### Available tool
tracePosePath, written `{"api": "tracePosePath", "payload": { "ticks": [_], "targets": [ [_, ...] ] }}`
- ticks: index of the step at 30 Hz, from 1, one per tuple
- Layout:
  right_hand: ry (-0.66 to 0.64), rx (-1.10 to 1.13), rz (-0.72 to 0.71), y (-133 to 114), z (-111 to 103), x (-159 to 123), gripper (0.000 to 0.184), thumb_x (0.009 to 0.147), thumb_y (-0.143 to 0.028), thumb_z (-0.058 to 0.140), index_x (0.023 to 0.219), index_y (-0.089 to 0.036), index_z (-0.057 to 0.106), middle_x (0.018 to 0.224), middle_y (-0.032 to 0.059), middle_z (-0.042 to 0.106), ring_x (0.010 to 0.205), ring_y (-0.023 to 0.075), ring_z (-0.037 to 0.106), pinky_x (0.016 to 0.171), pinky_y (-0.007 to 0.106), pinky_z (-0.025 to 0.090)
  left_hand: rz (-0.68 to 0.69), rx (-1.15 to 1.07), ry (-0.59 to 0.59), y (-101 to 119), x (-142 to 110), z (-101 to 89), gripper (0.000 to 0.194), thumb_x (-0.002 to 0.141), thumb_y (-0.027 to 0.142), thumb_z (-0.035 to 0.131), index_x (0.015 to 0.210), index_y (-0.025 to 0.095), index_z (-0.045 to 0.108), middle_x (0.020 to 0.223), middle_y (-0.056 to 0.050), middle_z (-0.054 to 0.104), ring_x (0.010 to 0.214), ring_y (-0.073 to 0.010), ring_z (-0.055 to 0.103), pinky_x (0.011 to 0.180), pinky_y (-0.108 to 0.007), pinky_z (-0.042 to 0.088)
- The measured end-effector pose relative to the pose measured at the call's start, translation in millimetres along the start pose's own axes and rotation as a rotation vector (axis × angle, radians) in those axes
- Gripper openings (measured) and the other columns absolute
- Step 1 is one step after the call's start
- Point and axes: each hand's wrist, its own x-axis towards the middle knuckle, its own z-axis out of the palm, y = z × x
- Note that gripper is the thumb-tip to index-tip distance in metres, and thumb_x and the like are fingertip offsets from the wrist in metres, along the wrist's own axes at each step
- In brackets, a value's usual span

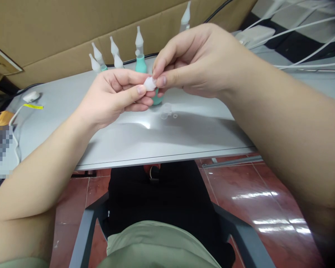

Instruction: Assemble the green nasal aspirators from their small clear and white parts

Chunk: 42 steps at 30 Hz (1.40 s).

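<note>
My left hand (120, 89) pinches a small white nozzle tip (149, 84) between thumb and forefinger, above the table. My right hand (190, 63) is closed on a small translucent piece (154, 81) at the tip's right end; whether it is a separate part I cannot tell. Behind my fingers a teal bulb (157, 97) is partly hidden. Below the hands lie a clear plastic cup (165, 111) and a small white ring (175, 116). Just beyond my left hand stands a nasal aspirator (141, 64) with a teal bulb, clear barrel and white tip.
Several more white-tipped aspirators (98, 56) stand along the back of the grey table (123, 145), and another (185, 16) is behind my right hand. Cardboard (72, 29) walls the rear. White cables (301, 63) run at the right; a white plug (31, 96) lies left.
</note>
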Motion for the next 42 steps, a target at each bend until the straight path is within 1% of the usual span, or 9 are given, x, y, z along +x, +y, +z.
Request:
{"api": "tracePosePath", "payload": {
  "ticks": [5, 9, 12, 15, 20, 24, 28, 34, 42],
  "targets": [
    [-0.094, 0.081, 0.124, -0.1, -10.5, 1.8, 0.044, 0.075, -0.031, 0.133, 0.095, -0.019, 0.096, 0.087, 0.0026, 0.092, 0.078, 0.0169, 0.088, 0.074, 0.021, 0.076, -0.004, 0.102, -0.032, -2.2, -2.1, -0.1, 0.049, 0.130, 0.067, 0.080, 0.151, 0.024, 0.091, 0.145, -0.008, 0.099, 0.128, -0.0271, 0.100, 0.112, -0.042, 0.089],
    [-0.132, 0.046, 0.100, -6.5, -8.5, -0.2, 0.045, 0.079, -0.037, 0.133, 0.092, -0.017, 0.096, 0.086, 0.0032, 0.092, 0.078, 0.0144, 0.089, 0.075, 0.017, 0.076, -0.067, 0.010, -0.033, -4.8, 0.2, 0.4, 0.060, 0.121, 0.074, 0.092, 0.150, 0.022, 0.093, 0.143, -0.009, 0.100, 0.129, -0.0275, 0.099, 0.113, -0.038, 0.088],
    [-0.118, 0.009, 0.083, -9.5, -6.7, -2.4, 0.040, 0.080, -0.028, 0.132, 0.093, -0.018, 0.096, 0.087, 0.0011, 0.092, 0.080, 0.0134, 0.089, 0.078, 0.017, 0.077, -0.089, -0.092, 0.066, -2.9, 3.1, 4.2, 0.049, 0.108, 0.070, 0.107, 0.130, 0.027, 0.101, 0.122, -0.002, 0.101, 0.115, -0.0270, 0.102, 0.102, -0.040, 0.090],
    [-0.097, -0.023, 0.077, -10.5, -5.8, -4.1, 0.031, 0.087, -0.015, 0.125, 0.093, -0.017, 0.094, 0.087, 0.0009, 0.092, 0.081, 0.0135, 0.089, 0.079, 0.017, 0.077, -0.105, -0.157, 0.103, 2.5, 4.7, 8.2, 0.033, 0.100, 0.055, 0.115, 0.117, 0.029, 0.103, 0.110, 0.001, 0.099, 0.106, -0.0266, 0.103, 0.095, -0.038, 0.091],
    [-0.018, -0.076, 0.025, -14.2, -1.3, -6.0, 0.023, 0.090, -0.009, 0.116, 0.091, -0.020, 0.096, 0.089, 0.0005, 0.092, 0.084, 0.0136, 0.090, 0.080, 0.016, 0.077, -0.144, -0.192, 0.126, 9.4, 6.1, 8.2, 0.005, 0.115, 0.031, 0.100, 0.115, 0.031, 0.105, 0.106, 0.004, 0.097, 0.107, -0.0211, 0.103, 0.093, -0.030, 0.088],
    [0.047, -0.183, -0.010, -17.6, 2.4, -7.7, 0.020, 0.094, -0.013, 0.111, 0.091, -0.028, 0.099, 0.093, -0.0038, 0.093, 0.088, 0.0118, 0.091, 0.083, 0.012, 0.075, -0.146, -0.204, 0.145, 9.4, 9.0, 5.3, 0.029, 0.121, 0.011, 0.085, 0.115, 0.031, 0.106, 0.102, 0.006, 0.096, 0.106, -0.0177, 0.102, 0.093, -0.025, 0.085],
    [0.038, -0.195, 0.023, -19.7, 4.1, -8.5, 0.018, 0.093, -0.016, 0.110, 0.091, -0.029, 0.098, 0.093, -0.0033, 0.093, 0.090, 0.0137, 0.092, 0.085, 0.015, 0.077, -0.177, -0.210, 0.130, 11.4, 9.4, 4.2, 0.031, 0.119, 0.007, 0.087, 0.113, 0.030, 0.106, 0.103, 0.006, 0.097, 0.105, -0.0173, 0.102, 0.089, -0.022, 0.084],
    [0.020, -0.208, 0.017, -26.7, 11.6, -8.6, 0.026, 0.103, -0.003, 0.096, 0.089, -0.025, 0.097, 0.087, -0.0036, 0.090, 0.083, 0.0089, 0.089, 0.074, 0.007, 0.069, -0.214, -0.329, 0.128, 19.0, 10.9, 8.1, 0.053, 0.119, -0.007, 0.073, 0.102, 0.032, 0.106, 0.094, 0.010, 0.094, 0.098, -0.0103, 0.101, 0.083, -0.011, 0.077],
    [0.098, -0.271, 0.046, -33.6, 20.9, -8.6, 0.043, 0.112, 0.010, 0.081, 0.088, -0.025, 0.091, 0.087, -0.0054, 0.089, 0.084, 0.0083, 0.089, 0.078, 0.011, 0.071, -0.269, -0.221, 0.149, 20.5, 14.5, 6.3, 0.042, 0.123, 0.000, 0.073, 0.109, 0.026, 0.104, 0.104, 0.006, 0.097, 0.109, -0.0176, 0.103, 0.095, -0.024, 0.085]
  ]
}}
